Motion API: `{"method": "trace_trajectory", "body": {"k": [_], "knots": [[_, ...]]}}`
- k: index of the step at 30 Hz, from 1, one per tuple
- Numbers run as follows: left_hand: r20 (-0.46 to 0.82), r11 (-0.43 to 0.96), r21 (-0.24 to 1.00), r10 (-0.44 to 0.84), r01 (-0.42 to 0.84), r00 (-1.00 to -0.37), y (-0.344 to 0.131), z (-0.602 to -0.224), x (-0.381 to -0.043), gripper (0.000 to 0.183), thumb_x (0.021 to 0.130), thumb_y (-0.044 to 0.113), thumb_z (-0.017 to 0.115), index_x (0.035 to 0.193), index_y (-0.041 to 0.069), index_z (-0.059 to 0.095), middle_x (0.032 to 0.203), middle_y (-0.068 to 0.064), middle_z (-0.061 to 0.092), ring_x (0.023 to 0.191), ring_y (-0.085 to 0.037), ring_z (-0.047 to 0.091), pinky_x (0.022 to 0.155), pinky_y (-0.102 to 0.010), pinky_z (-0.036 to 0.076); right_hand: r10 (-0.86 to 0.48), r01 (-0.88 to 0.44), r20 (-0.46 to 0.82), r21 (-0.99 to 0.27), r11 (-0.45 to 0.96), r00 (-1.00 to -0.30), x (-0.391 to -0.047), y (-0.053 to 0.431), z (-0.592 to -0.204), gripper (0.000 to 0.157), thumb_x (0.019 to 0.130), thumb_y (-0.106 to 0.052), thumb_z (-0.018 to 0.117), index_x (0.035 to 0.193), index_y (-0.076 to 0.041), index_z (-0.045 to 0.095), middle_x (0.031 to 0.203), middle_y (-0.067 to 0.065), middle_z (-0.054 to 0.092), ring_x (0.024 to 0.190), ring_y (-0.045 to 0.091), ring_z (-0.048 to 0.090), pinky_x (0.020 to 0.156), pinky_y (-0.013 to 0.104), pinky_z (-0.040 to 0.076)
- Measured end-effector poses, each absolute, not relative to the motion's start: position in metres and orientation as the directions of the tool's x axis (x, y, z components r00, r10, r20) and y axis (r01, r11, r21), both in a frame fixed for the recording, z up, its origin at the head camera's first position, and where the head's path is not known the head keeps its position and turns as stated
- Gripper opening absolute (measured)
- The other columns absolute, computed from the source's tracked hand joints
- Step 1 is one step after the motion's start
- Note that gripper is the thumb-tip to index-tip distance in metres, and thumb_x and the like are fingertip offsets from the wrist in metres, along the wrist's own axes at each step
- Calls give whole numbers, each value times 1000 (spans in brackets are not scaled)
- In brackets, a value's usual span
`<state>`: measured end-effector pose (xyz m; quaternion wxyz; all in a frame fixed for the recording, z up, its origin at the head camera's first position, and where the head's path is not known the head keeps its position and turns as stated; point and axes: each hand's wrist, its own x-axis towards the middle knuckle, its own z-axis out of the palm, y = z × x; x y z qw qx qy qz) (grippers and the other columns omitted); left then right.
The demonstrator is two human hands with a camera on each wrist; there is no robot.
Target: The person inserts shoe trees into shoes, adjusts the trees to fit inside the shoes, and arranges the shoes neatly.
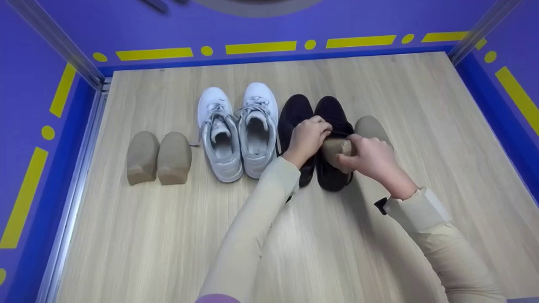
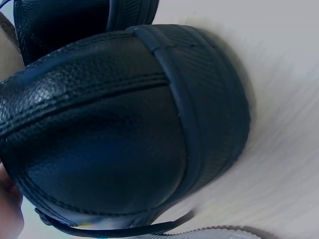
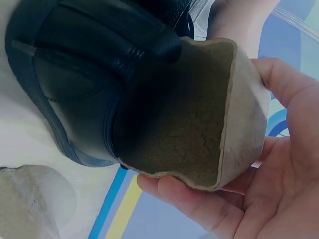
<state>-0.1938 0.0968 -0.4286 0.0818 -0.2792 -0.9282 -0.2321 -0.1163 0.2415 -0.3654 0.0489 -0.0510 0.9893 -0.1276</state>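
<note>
In the head view, my right hand [image 1: 372, 158] grips a brown, hollow paper-pulp shoe insert [image 1: 335, 148], its front end inside the opening of the right black shoe [image 1: 332, 110]. The right wrist view shows the insert's open back end [image 3: 244, 114] between thumb and fingers, beside the shoe's dark heel [image 3: 75, 84]. My left hand [image 1: 308, 138] reaches over the left black shoe [image 1: 296, 109], and its curled fingers hold the right shoe near its tongue; the fingertips are partly hidden. A black leather heel [image 2: 99, 144] fills the left wrist view.
Another brown insert [image 1: 371, 126] lies right of the black shoes. Left of them stand two white sneakers, one [image 1: 257, 164] beside the other [image 1: 227, 170]. Two more inserts, one [image 1: 143, 155] next to the other [image 1: 173, 155], lie farther left. Blue-purple walls [image 1: 269, 31] border the wooden board [image 1: 160, 244].
</note>
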Motion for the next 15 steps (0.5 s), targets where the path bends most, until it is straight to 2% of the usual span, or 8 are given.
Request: {"method": "trace_trajectory", "body": {"k": [11,15], "knots": [[246,745,385,486,544,-839,97,-428,-194,18,86,28,54,96,23,67,99,8,62,86,-12,61,74,-27,48,-77,-54,-85,-244,968,-993,-117,236,-366,39,68,-40,63,87,-6,58,69,16,59,58,33,55,40,33,31],[228,749,393,483,534,-845,97,-427,-195,18,86,28,54,97,23,67,100,8,62,87,-12,61,75,-27,48,-67,-43,-92,-241,969,-993,-118,234,-366,38,68,-41,63,84,-7,57,67,13,58,56,30,53,40,32,30]]}}
